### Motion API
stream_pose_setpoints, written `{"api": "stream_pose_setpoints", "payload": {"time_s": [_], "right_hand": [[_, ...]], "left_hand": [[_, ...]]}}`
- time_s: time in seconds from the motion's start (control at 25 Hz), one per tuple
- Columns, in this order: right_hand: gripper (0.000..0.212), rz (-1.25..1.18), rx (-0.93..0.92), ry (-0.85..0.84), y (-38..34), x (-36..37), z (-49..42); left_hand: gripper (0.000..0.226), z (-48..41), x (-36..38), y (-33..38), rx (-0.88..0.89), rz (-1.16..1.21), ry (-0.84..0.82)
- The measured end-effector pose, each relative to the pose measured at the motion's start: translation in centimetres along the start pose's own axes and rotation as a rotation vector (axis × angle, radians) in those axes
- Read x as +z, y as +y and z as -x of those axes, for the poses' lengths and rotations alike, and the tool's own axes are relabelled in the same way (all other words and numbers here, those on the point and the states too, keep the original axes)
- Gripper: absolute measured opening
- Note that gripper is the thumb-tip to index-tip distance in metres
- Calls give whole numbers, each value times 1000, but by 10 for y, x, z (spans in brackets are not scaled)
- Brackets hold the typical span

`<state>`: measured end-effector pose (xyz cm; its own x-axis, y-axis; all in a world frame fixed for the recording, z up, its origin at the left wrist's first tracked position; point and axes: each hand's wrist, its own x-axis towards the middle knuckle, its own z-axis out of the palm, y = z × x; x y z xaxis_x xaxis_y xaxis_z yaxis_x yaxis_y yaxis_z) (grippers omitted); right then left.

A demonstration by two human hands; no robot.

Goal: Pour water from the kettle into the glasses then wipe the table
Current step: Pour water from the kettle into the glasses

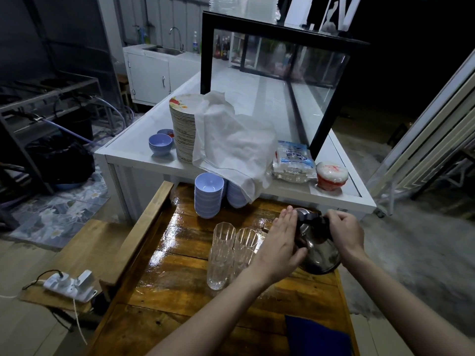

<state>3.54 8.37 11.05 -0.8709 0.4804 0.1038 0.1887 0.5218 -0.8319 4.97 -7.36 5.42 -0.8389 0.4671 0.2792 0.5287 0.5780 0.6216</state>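
Steel kettle sits tipped near the worktop's right edge beside the glasses, so keep your right hand clamped on its handle, left hand fingers flat steadying its side, and tilt slowly.

One head-worn wide-angle view looks forward and down, close over the wooden table.
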Motion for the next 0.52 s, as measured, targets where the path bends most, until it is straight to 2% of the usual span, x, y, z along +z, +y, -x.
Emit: {"api": "stream_pose_setpoints", "payload": {"time_s": [0.12,0.52], "right_hand": [[44,123,-78,-9,-6,4,-13],[37,259,-241,-58,-11,17,-32]], "left_hand": [[86,-3,0,-2,-52,60,-28],[92,-6,-3,-5,-137,131,-61]]}}
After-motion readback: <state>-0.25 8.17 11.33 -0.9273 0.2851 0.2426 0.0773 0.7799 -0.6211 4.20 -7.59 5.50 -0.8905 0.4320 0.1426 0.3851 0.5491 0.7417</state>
